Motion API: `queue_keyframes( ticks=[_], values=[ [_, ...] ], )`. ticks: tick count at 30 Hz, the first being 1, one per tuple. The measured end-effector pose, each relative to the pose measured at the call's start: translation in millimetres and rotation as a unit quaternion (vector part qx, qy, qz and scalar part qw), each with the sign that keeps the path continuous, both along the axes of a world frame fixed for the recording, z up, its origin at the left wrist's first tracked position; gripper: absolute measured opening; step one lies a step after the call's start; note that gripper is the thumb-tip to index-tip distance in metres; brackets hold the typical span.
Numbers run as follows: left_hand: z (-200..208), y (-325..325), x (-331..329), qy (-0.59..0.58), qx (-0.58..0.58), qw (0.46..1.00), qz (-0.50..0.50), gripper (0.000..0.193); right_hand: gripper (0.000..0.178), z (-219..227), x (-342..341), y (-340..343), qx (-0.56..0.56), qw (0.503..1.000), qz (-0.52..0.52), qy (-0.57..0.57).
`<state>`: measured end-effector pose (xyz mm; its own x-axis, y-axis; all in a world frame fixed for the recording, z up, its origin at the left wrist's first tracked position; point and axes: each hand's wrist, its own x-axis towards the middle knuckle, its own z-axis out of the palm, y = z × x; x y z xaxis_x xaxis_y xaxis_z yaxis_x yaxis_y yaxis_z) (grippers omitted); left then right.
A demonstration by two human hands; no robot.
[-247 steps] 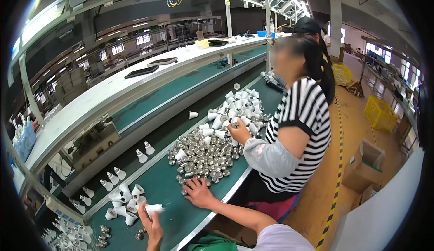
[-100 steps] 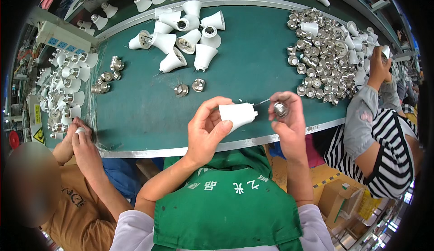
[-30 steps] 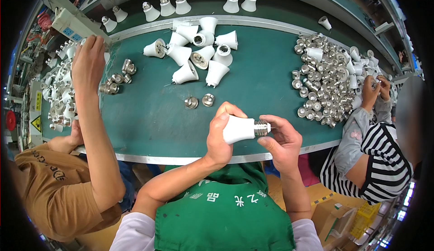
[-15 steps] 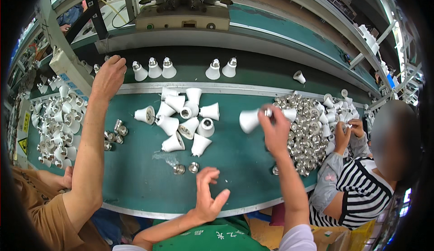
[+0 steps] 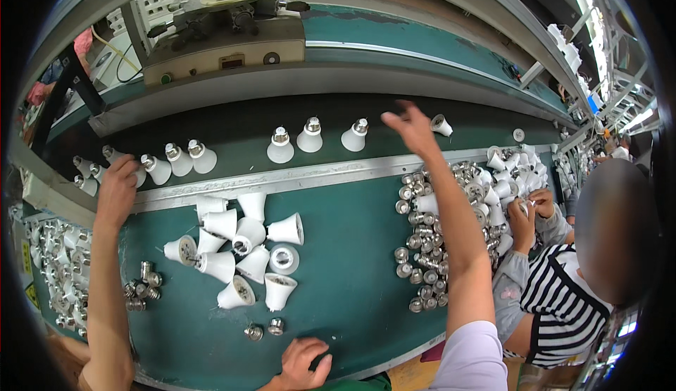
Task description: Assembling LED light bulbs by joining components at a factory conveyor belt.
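My right hand (image 5: 414, 129) reaches over the dark strip behind the metal rail, its fingers apart and slightly blurred, with nothing seen in them. To its left stands a white bulb housing with a silver screw cap (image 5: 354, 136); on its right lies a tipped housing without a cap (image 5: 441, 125). My left hand (image 5: 304, 364) rests at the table's near edge, loosely curled with thumb apart, and holds nothing. Just beyond it are two loose silver screw caps (image 5: 276, 326). A pile of white housings (image 5: 280, 289) lies farther back on the green table.
A co-worker's hand (image 5: 118, 188) touches the capped housings at the left of the row. On the right, another person's hands (image 5: 524, 218) work beside a heap of silver caps (image 5: 424, 239). A metal rail (image 5: 282, 180) separates table and strip. A machine (image 5: 225, 46) stands behind.
My right hand has moved up and away from the table, and the housing it held is gone from it. Another capped housing now stands in the row. The view has shifted.
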<state>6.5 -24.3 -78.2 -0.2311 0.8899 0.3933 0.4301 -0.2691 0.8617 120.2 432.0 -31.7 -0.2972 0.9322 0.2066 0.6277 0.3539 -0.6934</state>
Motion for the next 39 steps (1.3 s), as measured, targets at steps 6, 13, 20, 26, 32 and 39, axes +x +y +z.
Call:
queue_keyframes(
  ticks=[6, 13, 20, 26, 32, 39],
  values=[
    [11.6, -12.0, -2.6, 0.01, -0.008, 1.0, -0.016, 0.028, 0.069, -21.4, 59.9, 61.4, 0.118, 0.917, -0.245, -0.292],
    [5.8, -15.3, -1.4, 0.045, -0.031, 0.997, -0.056, 0.032, 0.038, -15.3, 47.2, 36.7, 0.112, 0.922, -0.119, -0.351],
    [12.2, -12.2, 3.1, -0.003, -0.021, 0.999, -0.033, 0.011, 0.027, 37.9, 0.9, -188.1, 0.096, 0.987, 0.117, 0.054],
    [50.7, -10.0, 15.7, -0.735, -0.21, 0.637, -0.101, 0.051, 0.031, 21.8, 5.0, -387.3, 0.271, 0.913, 0.29, 0.09],
    [35.9, -29.1, 19.6, -0.714, -0.198, 0.649, -0.175, 0.041, 0.048, 11.3, 51.8, -419.0, 0.178, 0.953, 0.241, 0.051],
    [32.2, -30.3, 29.2, -0.706, -0.179, 0.673, -0.129, 0.038, 0.035, -12.0, 117.3, -359.6, 0.236, 0.94, 0.004, -0.248]
  ],
)
